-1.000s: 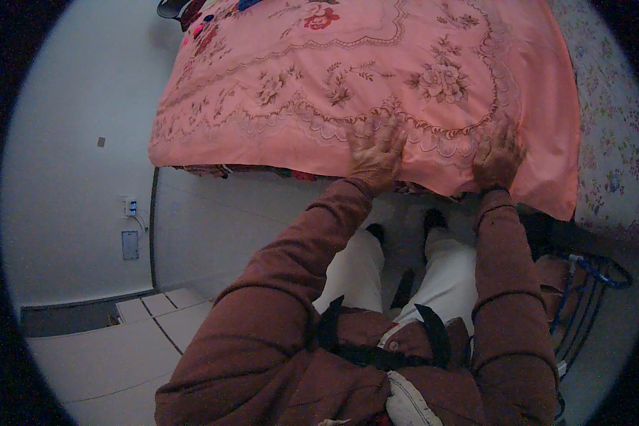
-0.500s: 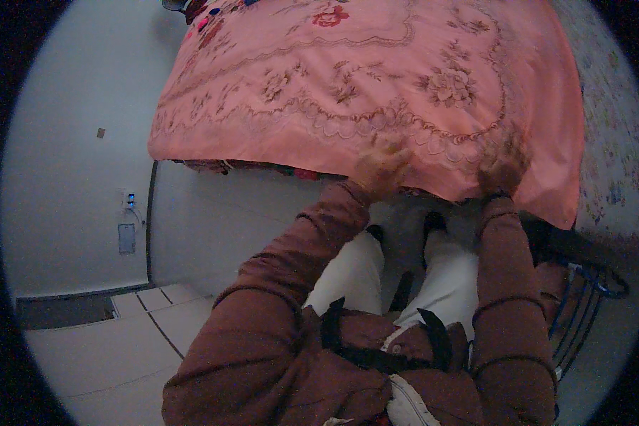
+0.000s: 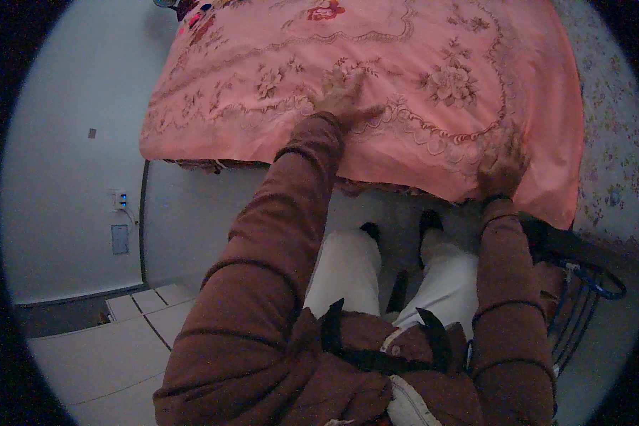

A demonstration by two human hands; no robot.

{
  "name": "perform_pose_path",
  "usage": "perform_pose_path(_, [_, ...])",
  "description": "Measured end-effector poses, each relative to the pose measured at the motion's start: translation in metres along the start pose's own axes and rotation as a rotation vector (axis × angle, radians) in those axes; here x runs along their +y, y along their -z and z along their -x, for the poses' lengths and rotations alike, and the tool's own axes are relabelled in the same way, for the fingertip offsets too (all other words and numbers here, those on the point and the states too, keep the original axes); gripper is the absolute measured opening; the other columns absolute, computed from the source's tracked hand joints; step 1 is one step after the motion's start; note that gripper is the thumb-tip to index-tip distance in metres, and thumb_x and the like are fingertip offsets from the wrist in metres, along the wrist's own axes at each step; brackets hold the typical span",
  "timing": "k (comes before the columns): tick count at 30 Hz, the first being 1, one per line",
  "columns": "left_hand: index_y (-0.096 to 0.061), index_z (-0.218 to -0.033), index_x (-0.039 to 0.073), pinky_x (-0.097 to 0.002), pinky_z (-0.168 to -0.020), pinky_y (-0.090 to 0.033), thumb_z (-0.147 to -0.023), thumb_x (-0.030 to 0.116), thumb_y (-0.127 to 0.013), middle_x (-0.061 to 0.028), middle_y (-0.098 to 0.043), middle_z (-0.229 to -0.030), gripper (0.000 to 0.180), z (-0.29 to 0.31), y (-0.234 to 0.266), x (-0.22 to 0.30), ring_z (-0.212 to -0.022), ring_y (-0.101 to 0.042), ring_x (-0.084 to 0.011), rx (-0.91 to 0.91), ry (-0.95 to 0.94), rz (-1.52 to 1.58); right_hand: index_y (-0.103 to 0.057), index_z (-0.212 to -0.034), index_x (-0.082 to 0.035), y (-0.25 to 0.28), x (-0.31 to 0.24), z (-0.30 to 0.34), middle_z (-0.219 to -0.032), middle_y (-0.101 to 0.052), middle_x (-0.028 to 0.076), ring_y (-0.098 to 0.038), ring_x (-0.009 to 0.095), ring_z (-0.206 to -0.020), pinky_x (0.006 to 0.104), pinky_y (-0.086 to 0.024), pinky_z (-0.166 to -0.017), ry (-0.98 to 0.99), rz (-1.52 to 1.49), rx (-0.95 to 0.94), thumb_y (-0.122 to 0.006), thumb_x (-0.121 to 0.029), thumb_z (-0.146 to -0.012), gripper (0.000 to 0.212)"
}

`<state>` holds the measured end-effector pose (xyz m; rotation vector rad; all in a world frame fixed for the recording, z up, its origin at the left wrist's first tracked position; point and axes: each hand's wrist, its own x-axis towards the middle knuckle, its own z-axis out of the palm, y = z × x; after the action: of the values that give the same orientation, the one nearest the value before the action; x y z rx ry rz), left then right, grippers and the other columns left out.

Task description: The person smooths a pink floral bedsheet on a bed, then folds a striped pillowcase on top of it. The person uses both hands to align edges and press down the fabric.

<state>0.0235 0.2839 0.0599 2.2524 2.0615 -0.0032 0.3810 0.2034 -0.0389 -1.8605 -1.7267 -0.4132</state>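
A pale wall (image 3: 64,177) fills nine o'clock in dim light, and a pink flowered cover (image 3: 433,42) spreads from ten round to three. At twelve, the left hand (image 3: 339,99) lies on the cover, fingers spread apart; a flat palm and even pressure would likely ease out the faint ripples without bunching the scalloped border. Between two and three, the right hand (image 3: 503,165) rests by the near hem, fingers slightly parted; whether its thumb pinches cloth I cannot tell. It probably serves best as a light anchor. Farther out that way lies a paler floral cloth (image 3: 607,142), best left undisturbed
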Motion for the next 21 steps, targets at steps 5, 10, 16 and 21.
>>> perform_pose_path(5, [-0.037,-0.152,0.026,-0.0774,-0.108,-0.013,-0.071,0.078,-0.064,-0.0210,-0.015,-0.163,0.100,0.028,-0.015,0.016,-0.151,-0.007,-0.0450,0.038,-0.130,-0.046,-0.045,-0.147,-0.007,0.004,0.002,-0.002,-0.151,-0.043,0.019,-0.044,0.040,-0.135,0.0553,-0.030,-0.112,0.121,0.096,-0.041,-0.048,-0.036,-0.095,0.059])
perform_pose_path(10, [-0.044,-0.145,0.020,-0.0774,-0.106,-0.017,-0.074,0.072,-0.064,-0.0208,-0.028,-0.159,0.090,0.050,-0.040,0.019,-0.149,-0.016,-0.0440,0.236,-0.201,0.028,-0.047,-0.144,-0.004,0.003,0.004,-0.004,-0.152,-0.042,0.019,-0.044,0.041,-0.135,0.0569,-0.032,-0.110,0.025,-0.007,-0.042,-0.049,-0.036,-0.094,0.059])
perform_pose_path(16, [-0.047,-0.142,0.017,-0.0766,-0.107,-0.017,-0.077,0.070,-0.063,-0.0200,-0.035,-0.154,0.085,0.050,-0.050,0.030,-0.148,-0.022,-0.0418,0.366,-0.166,-0.021,-0.045,-0.142,0.002,-0.001,0.004,-0.006,-0.152,-0.040,0.023,-0.041,0.043,-0.136,0.0596,-0.028,-0.112,0.130,0.105,0.028,-0.053,-0.036,-0.091,0.065])
perform_pose_path(21, [-0.049,-0.140,0.013,-0.0739,-0.107,-0.020,-0.081,0.066,-0.061,-0.0216,-0.037,-0.152,0.080,0.054,-0.049,0.030,-0.146,-0.025,-0.0435,0.362,-0.164,0.006,-0.054,-0.132,-0.001,0.014,-0.042,-0.024,-0.142,-0.048,0.021,-0.044,0.040,-0.131,0.0590,-0.031,-0.107,0.141,0.237,-0.144,-0.059,-0.034,-0.087,0.056])
